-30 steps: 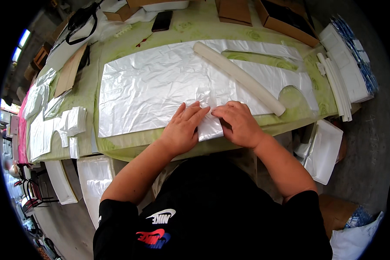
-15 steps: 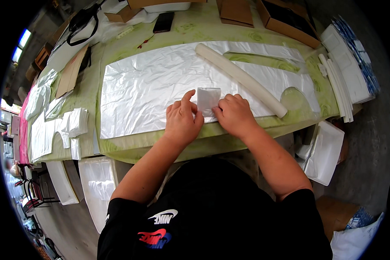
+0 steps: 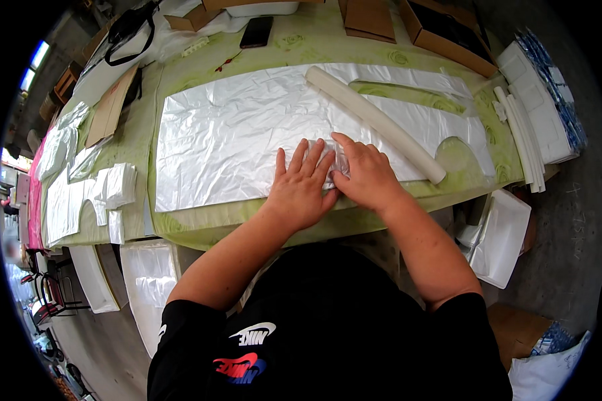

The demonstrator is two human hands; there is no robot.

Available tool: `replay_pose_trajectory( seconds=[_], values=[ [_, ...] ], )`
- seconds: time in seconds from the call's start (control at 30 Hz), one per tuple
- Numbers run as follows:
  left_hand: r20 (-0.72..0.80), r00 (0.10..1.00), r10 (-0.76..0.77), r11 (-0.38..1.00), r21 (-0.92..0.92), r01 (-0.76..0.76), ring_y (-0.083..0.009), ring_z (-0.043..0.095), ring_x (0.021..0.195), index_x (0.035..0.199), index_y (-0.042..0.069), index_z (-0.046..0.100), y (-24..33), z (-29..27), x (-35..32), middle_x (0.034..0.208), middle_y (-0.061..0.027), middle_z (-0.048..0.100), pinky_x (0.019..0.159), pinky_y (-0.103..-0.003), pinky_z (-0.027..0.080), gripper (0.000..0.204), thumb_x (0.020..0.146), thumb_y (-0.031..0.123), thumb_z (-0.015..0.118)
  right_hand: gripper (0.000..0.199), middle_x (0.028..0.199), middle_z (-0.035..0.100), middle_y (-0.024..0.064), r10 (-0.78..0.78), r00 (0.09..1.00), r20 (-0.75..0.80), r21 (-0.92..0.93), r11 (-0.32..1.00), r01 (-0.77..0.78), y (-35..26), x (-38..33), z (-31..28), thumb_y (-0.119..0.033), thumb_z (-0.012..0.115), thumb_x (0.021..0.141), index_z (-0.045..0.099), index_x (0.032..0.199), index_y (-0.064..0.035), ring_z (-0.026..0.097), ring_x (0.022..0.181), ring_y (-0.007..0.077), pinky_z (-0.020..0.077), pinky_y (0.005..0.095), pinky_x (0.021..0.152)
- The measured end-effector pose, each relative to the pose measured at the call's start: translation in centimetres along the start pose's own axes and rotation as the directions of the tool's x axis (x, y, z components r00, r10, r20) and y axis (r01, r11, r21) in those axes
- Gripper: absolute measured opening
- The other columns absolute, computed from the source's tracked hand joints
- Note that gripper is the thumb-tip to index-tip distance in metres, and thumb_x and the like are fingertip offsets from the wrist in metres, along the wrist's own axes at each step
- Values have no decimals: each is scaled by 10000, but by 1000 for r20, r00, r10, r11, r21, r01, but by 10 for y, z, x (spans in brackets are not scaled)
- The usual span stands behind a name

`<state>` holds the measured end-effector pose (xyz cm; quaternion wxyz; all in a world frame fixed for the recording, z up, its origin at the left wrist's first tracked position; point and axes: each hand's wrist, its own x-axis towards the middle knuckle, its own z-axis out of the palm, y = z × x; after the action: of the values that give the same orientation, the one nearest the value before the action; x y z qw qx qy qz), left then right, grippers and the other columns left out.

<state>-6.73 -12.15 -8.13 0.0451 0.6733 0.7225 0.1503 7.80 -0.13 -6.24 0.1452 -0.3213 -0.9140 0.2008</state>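
Note:
A small folded packet of thin white plastic (image 3: 339,160) lies near the front edge of a large, wrinkled white plastic sheet (image 3: 214,140). Flat across most of the packet rests my left hand (image 3: 299,184), its fingers spread and stretched out. My right hand (image 3: 371,175) is at the packet's right side, forefinger extended and thumb apart from it, with part of the packet showing between them. The other right fingers are partly curled. Behind my right hand a long off-white roll (image 3: 374,123) lies slantwise on the sheet, which has cut-outs at its right end.
A green patterned cloth (image 3: 294,50) covers the table. Folded white plastic pieces (image 3: 117,187) and flat cardboard (image 3: 112,107) lie left. A phone (image 3: 256,32) and an open carton (image 3: 441,40) are at the back. White rods (image 3: 520,140) lie right; a white bin (image 3: 503,237) stands below.
My left hand has moved right and forward, flattening over the folded packet, which it now mostly covers. My right forefinger has stretched out along the packet's far right corner.

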Motion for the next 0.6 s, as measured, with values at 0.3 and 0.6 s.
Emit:
replay_pose_trajectory(
  seconds=[0.3,0.6],
  values=[
    [37,998,-46,999,-12,47,-346,197,1564,1563,181,423,-3,-8,-3,1671,-141,281,1247,-591,122,785,903,544,642,585,1208,666,130,115,955,272,-68,993,-100,-9,22,-19,-351,628,845,590,1412,-213,621,1165,324,507,450,1000],
    [60,997,-53,999,4,52,-339,196,1566,1562,198,428,-2,-9,-2,1668,-130,292,1248,-589,133,793,895,570,643,610,1258,649,134,106,959,262,-124,989,-76,-7,19,-13,-371,634,838,581,1423,-210,602,1209,322,495,445,1026]
  ],
)
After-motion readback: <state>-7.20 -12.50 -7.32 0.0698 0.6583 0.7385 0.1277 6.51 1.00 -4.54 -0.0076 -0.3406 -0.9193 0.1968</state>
